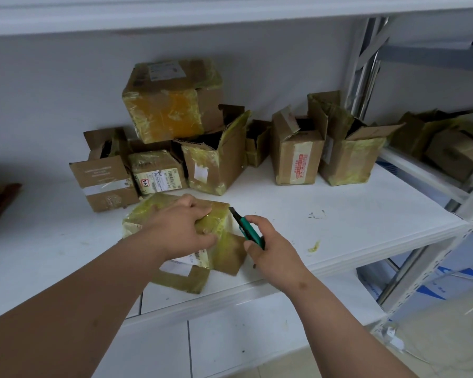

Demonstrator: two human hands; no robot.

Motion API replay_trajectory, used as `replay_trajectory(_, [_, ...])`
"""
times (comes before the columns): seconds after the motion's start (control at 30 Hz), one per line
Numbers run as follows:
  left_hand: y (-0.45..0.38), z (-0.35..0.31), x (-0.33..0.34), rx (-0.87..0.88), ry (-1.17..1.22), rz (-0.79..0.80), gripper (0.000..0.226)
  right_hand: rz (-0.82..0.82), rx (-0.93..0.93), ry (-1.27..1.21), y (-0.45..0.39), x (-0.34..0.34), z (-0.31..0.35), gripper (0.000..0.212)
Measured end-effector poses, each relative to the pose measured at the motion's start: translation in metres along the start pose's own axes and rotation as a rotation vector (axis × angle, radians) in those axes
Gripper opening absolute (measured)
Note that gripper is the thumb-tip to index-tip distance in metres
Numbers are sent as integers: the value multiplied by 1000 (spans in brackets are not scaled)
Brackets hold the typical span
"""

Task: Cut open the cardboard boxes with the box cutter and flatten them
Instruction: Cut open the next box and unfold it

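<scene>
Left hand (186, 227) is clamped over the top of a taped cardboard box (145, 216) at the front of the white shelf (339, 214). Right hand (271, 246) is wrapped round a green box cutter (246, 227), its tip right by the box's upper right corner. More boxes (172, 110), some already open, are piled behind by the wall.

My left hand (183, 227) palm-down, fingers (206, 238) curled over box (145, 216); my right hand (271, 249) fisted round box cutter (247, 228), both forearms extended.

left hand (182, 227) gripping box (224, 249), cutter (247, 229) seemingly raised
</scene>
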State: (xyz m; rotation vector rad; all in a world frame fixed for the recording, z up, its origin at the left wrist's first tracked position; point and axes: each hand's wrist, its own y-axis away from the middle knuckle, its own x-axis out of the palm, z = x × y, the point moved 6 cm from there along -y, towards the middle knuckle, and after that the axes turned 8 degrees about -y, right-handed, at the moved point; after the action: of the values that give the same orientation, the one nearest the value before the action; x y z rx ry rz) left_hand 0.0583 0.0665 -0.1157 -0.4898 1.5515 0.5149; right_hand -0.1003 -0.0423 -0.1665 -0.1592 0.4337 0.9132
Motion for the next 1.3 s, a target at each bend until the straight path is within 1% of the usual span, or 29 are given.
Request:
replay_trajectory(0.1, [-4, 8, -4, 33, 121, 74, 67, 9, -52, 64, -3, 0, -4, 35])
replay_trajectory(0.17, [-4, 17, -2, 36, 190, 124, 71, 7, -93, 65, -2, 0, -5, 35])
replay_trajectory(0.23, [-3, 22, 2, 25, 134, 162, 80, 7, -122, 62, -2, 0, -5, 37])
replay_trajectory(0.3, [-2, 25, 3, -16, 83, 182, 80, 25, -137, 68, -1, 1, -6, 38])
replay_trajectory(0.37, [0, 26, 4, -46, 109, 202, 77, 57, -166, 72, -1, 3, -4, 38])
replay_trajectory(0.47, [3, 29, 7, -44, 90, 236, 88, 97, -234, 125, 1, 6, 5, 38])
replay_trajectory(0.57, [6, 28, 7, -52, 69, 229, 94, 125, -283, 198, 2, 7, 14, 39])
replay_trajectory(0.7, [10, 27, 8, -80, 85, 236, 106, 139, -310, 284, 3, 9, 18, 40])
replay_trajectory(0.77, [13, 26, 8, -87, 98, 248, 107, 136, -323, 333, 3, 8, 21, 40])
replay_trajectory(0.87, [16, 26, 8, -89, 93, 246, 104, 113, -339, 406, 0, 4, 25, 41])
replay_trajectory(0.97, [17, 25, 8, -81, 66, 219, 93, 100, -342, 473, -2, 0, 28, 44])
replay_trajectory(1.03, [17, 25, 9, -76, 61, 205, 89, 92, -340, 499, -5, -1, 29, 44])
replay_trajectory(1.13, [18, 26, 9, -70, 113, 157, 86, 89, -348, 542, -8, -5, 32, 44])
replay_trajectory(1.3, [21, 28, 7, -70, 186, 107, 66, 117, -369, 590, -15, -13, 37, 46])
